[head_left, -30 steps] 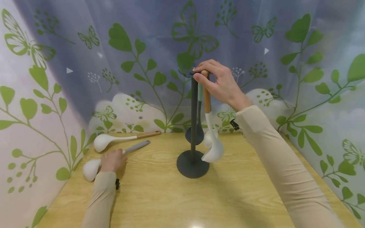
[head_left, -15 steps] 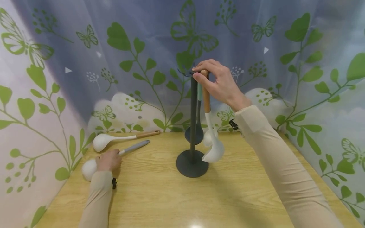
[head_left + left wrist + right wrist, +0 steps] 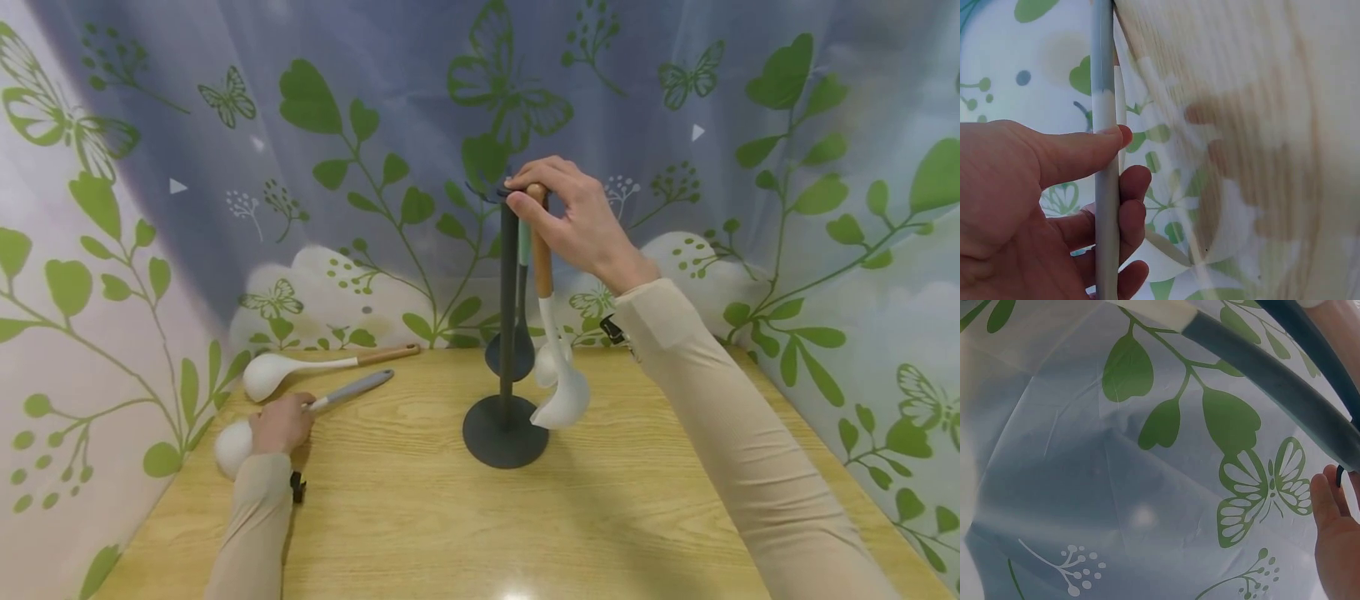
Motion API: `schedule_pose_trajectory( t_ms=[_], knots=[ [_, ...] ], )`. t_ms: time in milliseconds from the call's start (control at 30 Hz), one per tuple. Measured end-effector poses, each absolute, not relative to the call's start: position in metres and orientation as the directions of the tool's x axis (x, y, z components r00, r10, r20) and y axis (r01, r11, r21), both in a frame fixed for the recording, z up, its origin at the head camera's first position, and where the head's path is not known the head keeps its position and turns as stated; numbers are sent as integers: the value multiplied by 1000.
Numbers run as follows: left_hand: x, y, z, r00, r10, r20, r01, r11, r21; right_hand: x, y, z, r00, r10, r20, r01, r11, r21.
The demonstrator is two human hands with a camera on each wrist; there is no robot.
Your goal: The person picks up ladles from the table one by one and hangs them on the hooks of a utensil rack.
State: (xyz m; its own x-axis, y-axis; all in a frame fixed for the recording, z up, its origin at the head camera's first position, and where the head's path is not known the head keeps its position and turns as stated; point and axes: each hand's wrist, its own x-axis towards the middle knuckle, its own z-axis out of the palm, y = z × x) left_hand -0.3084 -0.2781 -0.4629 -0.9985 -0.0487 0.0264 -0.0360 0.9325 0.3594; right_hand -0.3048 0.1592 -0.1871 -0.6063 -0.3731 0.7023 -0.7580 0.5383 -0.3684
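Two hands at work, which we list first. Our right hand [image 3: 573,217] is raised to the top of the utensil stand [image 3: 509,333], fingers curled round the upper end of a wood-handled white ladle [image 3: 555,367]; that ladle hangs upright just beside the stand's dark post, its bowl low and near the round base. In the right wrist view we see only fingertips [image 3: 1329,512] of this hand next to the dark post [image 3: 1260,369].

Our left hand [image 3: 281,423] lies low on the desk [image 3: 420,517] at the left, gripping the grey-handled white spoon [image 3: 240,443]. In the left wrist view the thumb [image 3: 1079,150] and the fingers close on the spoon's neck [image 3: 1107,187], where white meets grey. The spoon lies flat, its white bowl toward us and the left edge, its grey handle [image 3: 360,385] pointing away toward the middle of the desk.

Further items, outward:
- One dark ladle [image 3: 512,354], hung on the far side of the stand, handle partly hidden by the post.
- One mint-handled utensil [image 3: 526,243], hung between post and wooden handle; we take the small white head low behind the white ladle to be its end, though we cannot be sure.
- One white spoon with wooden handle [image 3: 322,365], flat on the desk, just beyond the gripped spoon and apart from it.
- One printed curtain [image 3: 315,108], green leaves and butterflies, enclosing the desk on three sides.
- Beige sleeves [image 3: 720,417] on both arms.
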Motion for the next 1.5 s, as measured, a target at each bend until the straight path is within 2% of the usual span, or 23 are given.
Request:
schedule_pose_trajectory(
  t_ms=[200, 600, 967, 1300, 1500],
  knots=[
    [-309, -279, -458, -999, -22, 41, -5, 928, 374, -305, 159, -187, -601, -371, 708, -761, 537, -364],
    [-309, -268, -440, -985, 44, 170, 116, 889, 442, -307, 157, -189, -584, -384, 715, -775, 527, -349],
    [-307, -242, -424, -898, 101, 429, 303, 849, 433, -307, 157, -189, -581, -386, 717, -778, 522, -350],
    [-309, -210, -414, -832, 189, 521, 467, 745, 476, -306, 158, -190, -583, -385, 716, -774, 530, -345],
    [-313, -198, -408, -820, 205, 534, 490, 734, 470, -305, 157, -191, -589, -389, 708, -771, 533, -349]
  ],
)
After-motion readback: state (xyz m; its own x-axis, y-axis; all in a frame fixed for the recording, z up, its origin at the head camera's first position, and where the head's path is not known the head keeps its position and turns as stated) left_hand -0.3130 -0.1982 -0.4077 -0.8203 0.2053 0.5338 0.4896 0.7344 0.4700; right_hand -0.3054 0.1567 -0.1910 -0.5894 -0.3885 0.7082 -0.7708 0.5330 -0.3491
